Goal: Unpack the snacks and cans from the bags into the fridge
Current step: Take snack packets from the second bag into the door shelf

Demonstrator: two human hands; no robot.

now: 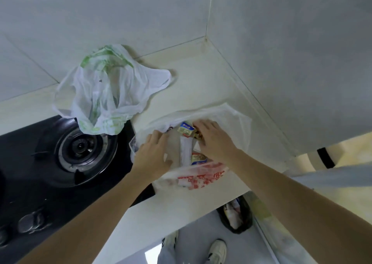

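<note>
A white plastic bag with red print lies open on the pale counter. Inside it I see snack packets: a blue and yellow one at the far end and another near the red print. My left hand grips the bag's left edge and holds it apart. My right hand reaches into the bag from the right, fingers curled over the packets; whether it holds one is hidden. A second bag, white with green print, stands crumpled behind, partly over the stove.
A black gas stove with a round burner fills the left side. Tiled walls meet in a corner behind the counter. Below the counter's front edge stands a dark bin with rubbish, beside my shoes on the grey floor.
</note>
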